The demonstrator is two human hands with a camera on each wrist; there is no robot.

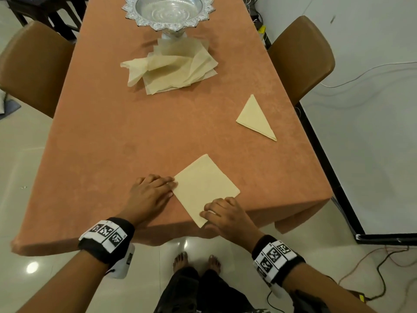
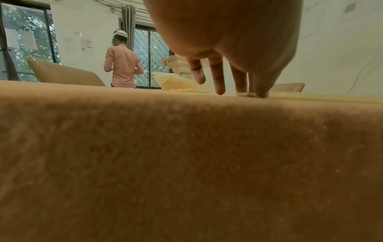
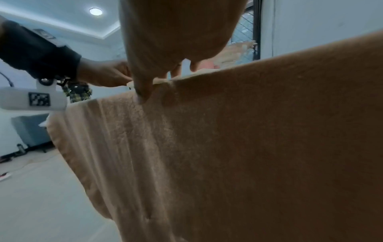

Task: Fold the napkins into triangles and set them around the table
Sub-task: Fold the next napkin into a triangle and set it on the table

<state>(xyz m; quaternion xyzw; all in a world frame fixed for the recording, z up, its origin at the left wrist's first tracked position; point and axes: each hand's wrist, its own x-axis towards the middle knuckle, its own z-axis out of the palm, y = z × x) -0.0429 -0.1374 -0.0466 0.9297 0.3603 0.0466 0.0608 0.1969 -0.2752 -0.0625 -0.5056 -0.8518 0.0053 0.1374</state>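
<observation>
A cream square napkin (image 1: pixel 205 188) lies flat near the front edge of the orange-covered table (image 1: pixel 135 136), turned like a diamond. My left hand (image 1: pixel 168 188) rests with straight fingers (image 2: pixel 219 78) on the napkin's left corner. My right hand (image 1: pixel 209 216) has its fingers curled onto the near corner, with the thumb (image 3: pixel 143 88) at the corner's edge by the table rim. One napkin folded into a triangle (image 1: pixel 256 118) lies at the right side of the table. A loose pile of unfolded napkins (image 1: pixel 171 66) sits further back in the middle.
A silver pedestal tray (image 1: pixel 168 10) stands behind the pile. Brown chairs stand at the left (image 1: pixel 33 66) and right (image 1: pixel 302 57) sides. Cables run over the floor at the right. Another person (image 2: pixel 122 63) stands far off by a window.
</observation>
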